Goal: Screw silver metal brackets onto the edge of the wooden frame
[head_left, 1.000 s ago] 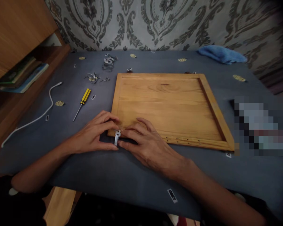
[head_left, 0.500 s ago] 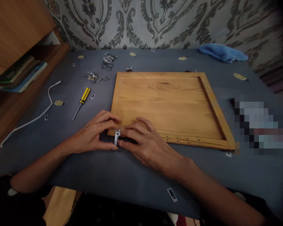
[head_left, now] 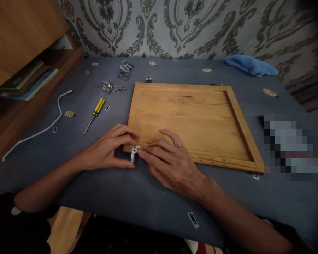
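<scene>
Left hand [head_left: 103, 150] pinches the metal bracket [head_left: 134, 151] at the wooden panel's [head_left: 190, 118] corner, loosely curled, ungripping right hand [head_left: 176, 167] touching it, seemingly for steadiness

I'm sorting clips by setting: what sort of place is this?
Probably a room at home doubling as a workspace: patterned wall covering behind the table, books on a shelf, and a screwdriver near a wooden panel.

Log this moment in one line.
left hand: holding metal hinge | right hand: fingertips at hinge | wooden panel: on table | screwdriver: left of panel
</scene>
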{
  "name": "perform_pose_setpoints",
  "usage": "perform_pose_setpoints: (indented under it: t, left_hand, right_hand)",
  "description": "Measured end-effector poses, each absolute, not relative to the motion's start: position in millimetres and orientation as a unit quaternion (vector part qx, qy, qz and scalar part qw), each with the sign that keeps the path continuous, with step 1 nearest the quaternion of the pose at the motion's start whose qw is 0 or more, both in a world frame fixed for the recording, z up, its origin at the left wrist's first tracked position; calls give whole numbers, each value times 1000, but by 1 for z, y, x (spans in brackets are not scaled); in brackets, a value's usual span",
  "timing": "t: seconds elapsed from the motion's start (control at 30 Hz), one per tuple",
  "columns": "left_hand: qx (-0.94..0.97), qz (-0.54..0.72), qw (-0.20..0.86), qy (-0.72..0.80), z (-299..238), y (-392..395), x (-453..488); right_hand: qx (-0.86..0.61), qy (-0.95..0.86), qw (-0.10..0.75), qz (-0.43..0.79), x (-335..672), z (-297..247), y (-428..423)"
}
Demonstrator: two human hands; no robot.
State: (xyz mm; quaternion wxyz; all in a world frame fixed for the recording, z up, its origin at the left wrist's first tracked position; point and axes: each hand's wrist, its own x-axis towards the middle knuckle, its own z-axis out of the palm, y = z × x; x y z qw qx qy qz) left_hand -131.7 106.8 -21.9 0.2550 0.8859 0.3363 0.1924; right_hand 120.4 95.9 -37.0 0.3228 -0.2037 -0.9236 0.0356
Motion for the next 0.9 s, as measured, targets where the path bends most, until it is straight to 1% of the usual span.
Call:
perform_pose_setpoints:
  t: [0.1,0.23,0.37,0.53,0.73,0.9]
  left_hand:
    - [886,194,256,334,-21,107,-131]
    - [886,194,258,335,-21,107,-132]
    - [884,194,259,336,-22,107,-132]
    - [882,190,263,341,-22,107,-132]
    - [881,197,265,340,-22,107,-132]
    - [881,196,265,339,-21,108,-132]
  right_hand:
    - [-225,-917,322,74,119,-38,96]
    - [-263,-889,333,170,115,-44,97]
    - [-285,-877,326,209,117,-45,98]
    - [-275,-882,319,213,117,-43,97]
    - [-275,-881,340,182,113,-43,93]
    - [-270,-885,323,196,113,-41,95]
